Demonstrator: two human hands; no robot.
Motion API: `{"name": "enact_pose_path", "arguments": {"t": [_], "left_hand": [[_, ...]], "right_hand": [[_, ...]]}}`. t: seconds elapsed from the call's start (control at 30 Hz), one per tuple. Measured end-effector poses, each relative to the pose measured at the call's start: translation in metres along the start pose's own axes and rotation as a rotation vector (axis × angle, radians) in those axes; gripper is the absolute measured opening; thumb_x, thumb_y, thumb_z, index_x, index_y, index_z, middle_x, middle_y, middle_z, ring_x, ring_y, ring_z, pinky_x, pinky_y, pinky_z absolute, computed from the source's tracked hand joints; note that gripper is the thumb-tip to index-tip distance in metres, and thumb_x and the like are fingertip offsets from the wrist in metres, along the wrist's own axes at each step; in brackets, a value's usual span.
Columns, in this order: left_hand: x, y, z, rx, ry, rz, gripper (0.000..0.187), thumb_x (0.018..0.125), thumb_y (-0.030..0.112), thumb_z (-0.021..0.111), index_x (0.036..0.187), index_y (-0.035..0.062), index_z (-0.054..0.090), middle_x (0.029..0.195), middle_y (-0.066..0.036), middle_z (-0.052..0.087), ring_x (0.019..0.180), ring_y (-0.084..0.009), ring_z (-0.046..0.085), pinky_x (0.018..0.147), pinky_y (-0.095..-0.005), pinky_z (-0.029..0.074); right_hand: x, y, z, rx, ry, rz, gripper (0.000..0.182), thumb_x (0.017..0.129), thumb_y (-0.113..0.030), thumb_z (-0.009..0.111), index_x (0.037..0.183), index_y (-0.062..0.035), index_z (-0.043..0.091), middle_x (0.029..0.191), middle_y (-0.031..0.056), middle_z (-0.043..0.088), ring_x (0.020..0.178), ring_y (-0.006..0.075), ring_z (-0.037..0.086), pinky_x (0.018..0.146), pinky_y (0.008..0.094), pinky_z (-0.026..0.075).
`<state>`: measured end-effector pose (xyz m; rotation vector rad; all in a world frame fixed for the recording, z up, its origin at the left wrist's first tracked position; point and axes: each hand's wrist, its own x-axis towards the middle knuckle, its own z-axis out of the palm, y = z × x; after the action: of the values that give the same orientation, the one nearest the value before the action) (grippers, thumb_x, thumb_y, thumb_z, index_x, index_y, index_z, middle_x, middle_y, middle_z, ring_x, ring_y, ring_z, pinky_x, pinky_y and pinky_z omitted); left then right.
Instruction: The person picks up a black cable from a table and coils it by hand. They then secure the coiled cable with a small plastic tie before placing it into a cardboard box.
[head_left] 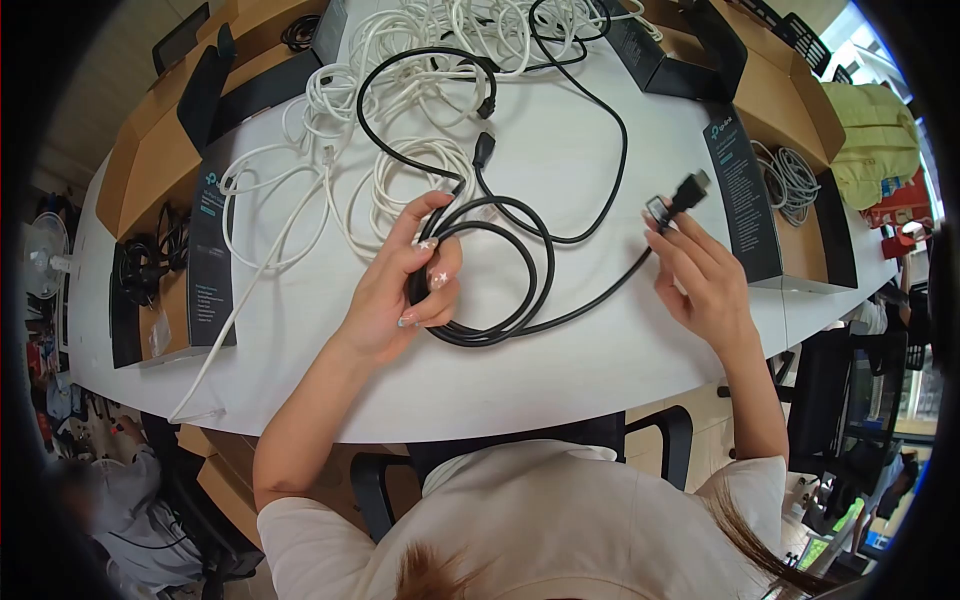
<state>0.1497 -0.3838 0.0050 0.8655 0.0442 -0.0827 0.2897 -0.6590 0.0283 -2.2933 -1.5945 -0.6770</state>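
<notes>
My left hand (385, 300) is closed around a loosely coiled black HDMI cable (548, 265) above the white table. From the coil, one length runs right to my right hand (702, 275), whose fingers pinch the cable just behind its HDMI plug (690, 191). A small pale label (657, 211) wraps the cable at those fingertips. Beyond my left hand lies another black plug (484, 150), its cord looping across the table. A bundle of white network cable (385, 190) lies just behind my left hand.
A tangle of white cables (420, 45) covers the table's far side. Open boxes stand left (212, 270) and right (745, 200), holding black cords (150, 262) and a grey cable coil (790, 185). A person in grey (140, 510) sits at lower left.
</notes>
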Motion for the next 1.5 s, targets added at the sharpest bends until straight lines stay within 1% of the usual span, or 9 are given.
{"name": "enact_pose_path", "arguments": {"t": [0.37,0.63,0.77,0.8,0.93,1.03,1.23,1.37,1.5], "left_hand": [[-0.001,-0.004,0.002,-0.108,-0.072,-0.081,0.043,0.09,0.011,0.032,0.131,0.0221,0.025,0.071,-0.003,0.04,0.037,-0.0029,0.026,0.035,-0.0164,0.02],[0.0,-0.003,0.005,-0.24,-0.232,-0.051,0.069,0.085,0.058,0.024,0.143,0.026,0.003,0.092,-0.014,0.049,0.043,-0.0088,0.035,0.043,-0.0216,0.03],[-0.001,-0.003,-0.003,-0.012,-0.389,-0.041,0.08,0.083,0.048,0.044,0.142,0.0273,-0.007,0.099,-0.017,0.049,0.051,-0.0104,0.039,0.056,-0.0231,0.035],[-0.001,0.001,-0.003,-0.017,-0.394,-0.094,0.087,0.08,0.028,0.052,0.142,0.0269,-0.01,0.092,-0.014,0.05,0.057,-0.0114,0.042,0.06,-0.0243,0.035],[-0.006,0.001,0.002,0.159,-0.263,-0.203,0.091,0.079,0.0,0.047,0.14,0.0273,-0.015,0.072,-0.005,0.046,0.059,-0.0117,0.044,0.06,-0.0254,0.037],[-0.008,-0.001,0.011,0.131,-0.058,-0.176,0.088,0.082,0.002,0.05,0.14,0.0192,-0.014,0.073,-0.005,0.049,0.061,-0.0111,0.046,0.059,-0.0241,0.037],[-0.01,0.0,0.015,0.407,0.024,-0.147,0.026,0.083,0.008,0.055,0.106,-0.0001,0.048,0.07,-0.004,0.051,0.055,-0.0092,0.043,0.053,-0.0226,0.037],[-0.022,0.015,0.022,0.404,-0.126,-0.191,0.012,0.085,0.011,0.055,0.089,0.0008,0.05,0.064,-0.002,0.048,0.052,-0.0069,0.042,0.048,-0.0209,0.034],[-0.029,0.027,0.021,0.274,-0.336,-0.139,0.012,0.087,0.013,0.053,0.093,0.0027,0.049,0.064,-0.001,0.045,0.052,-0.0051,0.039,0.046,-0.0202,0.031]], "right_hand": [[0.061,-0.056,0.031,1.036,-0.137,0.261,0.047,0.076,-0.013,0.067,0.118,-0.0086,0.048,0.123,0.0117,0.048,0.101,0.0261,0.057,0.076,0.0306,0.049],[0.073,-0.054,0.033,1.032,-0.15,-0.017,0.037,0.074,0.012,0.053,0.106,-0.0061,0.057,0.116,0.0132,0.055,0.087,0.0225,0.062,0.066,0.028,0.05],[0.075,-0.048,0.034,1.029,-0.203,-0.103,0.038,0.07,0.013,0.054,0.103,-0.0058,0.059,0.116,0.0108,0.056,0.088,0.0241,0.062,0.067,0.0298,0.051],[0.074,-0.047,0.036,0.987,-0.22,-0.157,0.038,0.069,0.012,0.055,0.102,-0.0056,0.059,0.116,0.0101,0.057,0.088,0.0245,0.062,0.067,0.0303,0.051],[0.073,-0.048,0.035,0.873,-0.263,-0.215,0.038,0.062,0.011,0.057,0.096,-0.0049,0.061,0.112,0.008,0.059,0.084,0.0249,0.061,0.067,0.0312,0.051],[0.075,-0.044,0.035,0.863,-0.227,-0.228,0.037,0.062,0.011,0.057,0.095,-0.0048,0.06,0.112,0.0081,0.059,0.081,0.0239,0.061,0.066,0.0307,0.05],[0.08,-0.048,0.021,0.783,-0.246,-0.265,0.039,0.065,0.009,0.058,0.101,-0.0053,0.057,0.108,0.0054,0.061,0.079,0.0215,0.06,0.063,0.0301,0.05],[0.094,-0.04,0.011,1.294,-0.366,-0.113,0.027,0.077,0.003,0.058,0.103,-0.0045,0.056,0.103,0.0038,0.062,0.081,0.017,0.06,0.061,0.026,0.049],[0.131,-0.036,0.03,1.473,-0.197,-0.092,0.032,0.077,-0.008,0.046,0.105,-0.0038,0.059,0.114,0.0096,0.058,0.115,0.0203,0.047,0.093,0.0309,0.035]]}}
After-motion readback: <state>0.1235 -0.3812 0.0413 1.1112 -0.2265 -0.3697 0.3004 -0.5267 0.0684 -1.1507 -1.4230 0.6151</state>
